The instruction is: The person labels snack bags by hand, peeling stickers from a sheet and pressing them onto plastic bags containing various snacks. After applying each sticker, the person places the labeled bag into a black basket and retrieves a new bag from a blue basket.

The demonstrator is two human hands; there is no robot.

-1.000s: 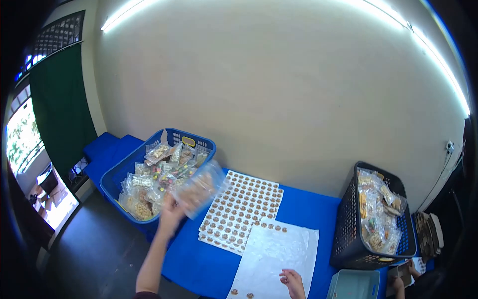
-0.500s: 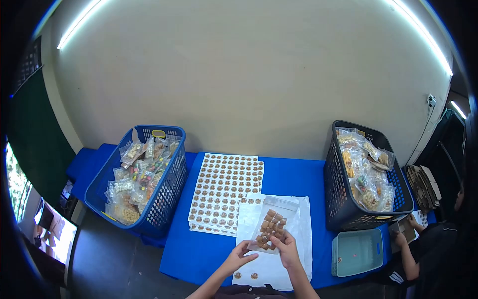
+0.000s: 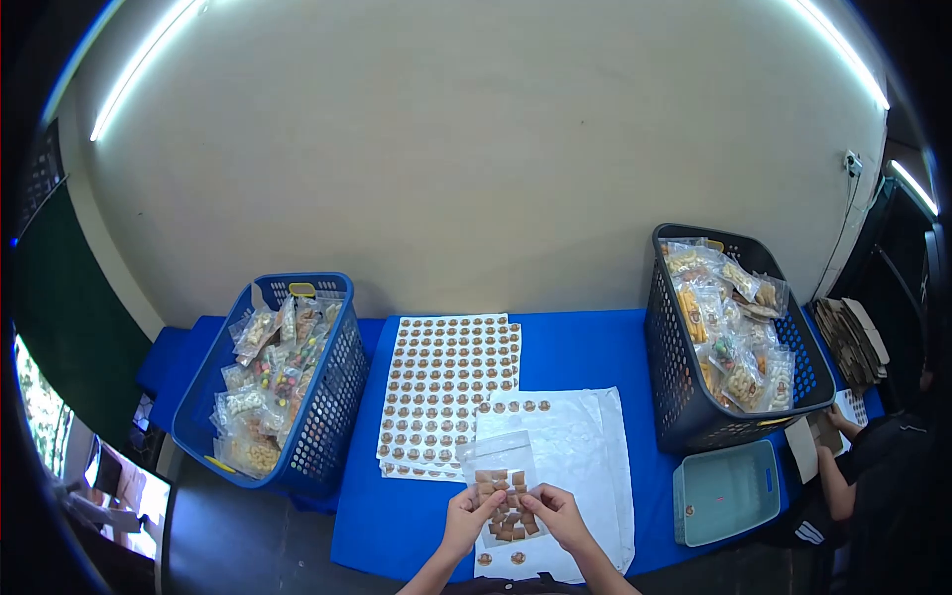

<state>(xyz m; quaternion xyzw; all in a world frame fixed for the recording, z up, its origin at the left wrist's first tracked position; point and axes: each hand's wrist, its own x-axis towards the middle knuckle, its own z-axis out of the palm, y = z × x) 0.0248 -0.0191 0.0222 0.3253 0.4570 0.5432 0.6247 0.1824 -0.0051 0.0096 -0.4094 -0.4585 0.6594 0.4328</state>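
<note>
A clear plastic pouch (image 3: pixel 499 454) with brown square snack pieces lies over the white sheets in front of me. My left hand (image 3: pixel 470 518) grips its left side, thumb on the front. On the right side, my right hand (image 3: pixel 556 515) pinches the pouch between thumb and fingers. Beneath it, a white sheet (image 3: pixel 585 466) carries a few round brown stickers along its upper and lower edges. Left of that lie sticker sheets (image 3: pixel 446 382) full of rows of round brown labels.
A blue basket (image 3: pixel 332 397) of filled snack pouches stands at the left, a dark basket (image 3: pixel 684 397) of them at the right. A pale green tray (image 3: pixel 729 496) sits on the blue tablecloth (image 3: pixel 585 342). At far right, a co-worker's hands (image 3: pixel 838 436) are near cardboard.
The pouch has come lower and slightly left, and now stands more upright. My left hand has closed onto its left side; my right hand has moved down along the right side.
</note>
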